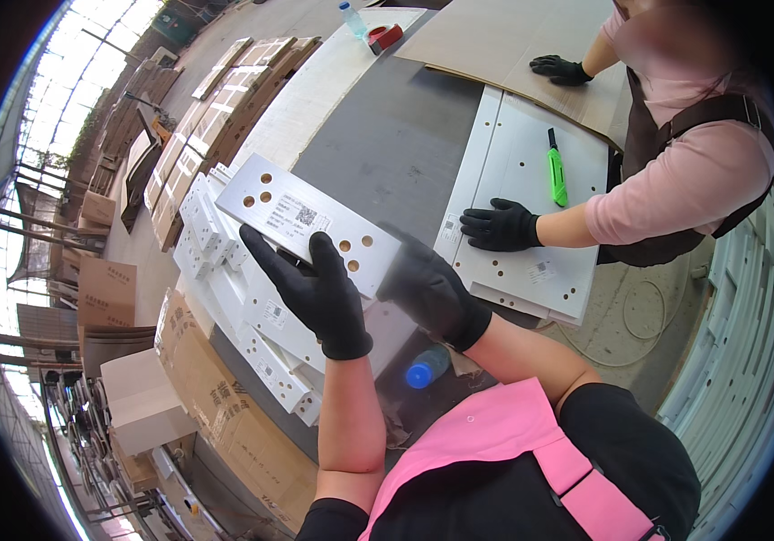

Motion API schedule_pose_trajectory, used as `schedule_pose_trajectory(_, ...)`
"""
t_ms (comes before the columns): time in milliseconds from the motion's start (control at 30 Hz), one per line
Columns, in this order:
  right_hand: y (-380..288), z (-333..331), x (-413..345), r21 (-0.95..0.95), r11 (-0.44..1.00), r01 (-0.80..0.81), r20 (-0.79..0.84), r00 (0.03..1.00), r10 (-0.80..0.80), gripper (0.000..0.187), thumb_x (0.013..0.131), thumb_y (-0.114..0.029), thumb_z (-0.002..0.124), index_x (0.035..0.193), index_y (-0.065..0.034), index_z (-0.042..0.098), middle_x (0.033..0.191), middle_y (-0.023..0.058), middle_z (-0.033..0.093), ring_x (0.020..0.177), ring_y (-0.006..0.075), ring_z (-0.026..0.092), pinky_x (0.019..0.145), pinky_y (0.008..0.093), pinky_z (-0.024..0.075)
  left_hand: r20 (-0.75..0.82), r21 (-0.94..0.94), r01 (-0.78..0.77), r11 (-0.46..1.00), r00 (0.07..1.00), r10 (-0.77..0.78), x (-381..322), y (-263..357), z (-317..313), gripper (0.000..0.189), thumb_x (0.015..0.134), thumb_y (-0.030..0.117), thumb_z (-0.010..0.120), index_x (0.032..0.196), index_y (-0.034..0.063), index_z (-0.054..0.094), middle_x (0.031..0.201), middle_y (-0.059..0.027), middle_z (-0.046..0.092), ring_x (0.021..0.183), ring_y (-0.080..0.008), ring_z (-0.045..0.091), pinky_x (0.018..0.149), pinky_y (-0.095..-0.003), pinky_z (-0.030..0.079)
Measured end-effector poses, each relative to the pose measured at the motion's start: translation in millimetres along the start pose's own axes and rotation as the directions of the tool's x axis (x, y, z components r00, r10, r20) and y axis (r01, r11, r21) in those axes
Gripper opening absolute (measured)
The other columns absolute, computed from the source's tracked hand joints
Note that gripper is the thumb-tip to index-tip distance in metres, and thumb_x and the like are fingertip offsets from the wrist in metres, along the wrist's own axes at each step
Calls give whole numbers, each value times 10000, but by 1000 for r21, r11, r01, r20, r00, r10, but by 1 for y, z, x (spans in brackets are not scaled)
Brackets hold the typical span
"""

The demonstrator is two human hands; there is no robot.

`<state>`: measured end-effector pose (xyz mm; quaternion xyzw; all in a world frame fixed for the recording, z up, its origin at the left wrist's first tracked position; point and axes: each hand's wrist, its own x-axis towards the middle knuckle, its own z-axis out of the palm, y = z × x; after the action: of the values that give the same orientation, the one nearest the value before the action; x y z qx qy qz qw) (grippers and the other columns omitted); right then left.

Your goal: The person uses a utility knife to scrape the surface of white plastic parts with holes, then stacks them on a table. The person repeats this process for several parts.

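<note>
A small white drilled panel (306, 224) is held up at an angle over the table. It has several round holes and a printed label with a code. My black-gloved left hand (323, 291) grips its near edge, thumb and index finger spread along it. At the panel's right end is my right hand (431, 291), also gloved. Motion blurs that hand, so its hold cannot be made out. Below and left lie stacked white drilled panels (224, 287), some bearing labels. A bottle with a blue cap (419, 375) lies close to my body.
Across the table (387, 128), a co-worker's gloved hand (498, 224) rests on larger white panels (515, 176) beside a green utility knife (557, 172). Their other hand (559, 69) presses a cardboard sheet (482, 40). A tape dispenser (384, 38) and cardboard cartons (224, 419) stand around.
</note>
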<state>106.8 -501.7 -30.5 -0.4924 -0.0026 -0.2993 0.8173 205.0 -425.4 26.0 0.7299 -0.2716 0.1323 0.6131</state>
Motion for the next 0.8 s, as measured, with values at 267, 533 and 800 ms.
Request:
schedule_pose_trajectory(267,3,-2,-2,476,854,-209,50,976,211,494,1015,-172,514,1476,-43,389,1023,21,554,874,128,506,813,280,457,9,52,-14,999,1000,14,2,-12,-3,821,954,282,606,1530,-52,125,1511,-293,303,1343,-364,448,1071,-421,427)
schedule_pose_trajectory(533,8,-5,-1,322,923,-209,37,977,208,491,1010,-159,516,1468,-30,396,1070,27,582,877,123,545,798,285,473,-11,42,-38,998,999,39,-2,-18,0,816,954,264,598,1530,-55,115,1516,-306,280,1377,-374,400,1101,-428,393)
schedule_pose_trajectory(800,10,2,1,506,768,-393,17,894,447,82,959,-30,562,1032,-14,595,933,28,539,788,95,535,678,261,464,-51,114,-119,986,991,126,8,-26,-3,811,963,269,594,1532,-49,112,1524,-294,276,1380,-384,397,1108,-432,385)
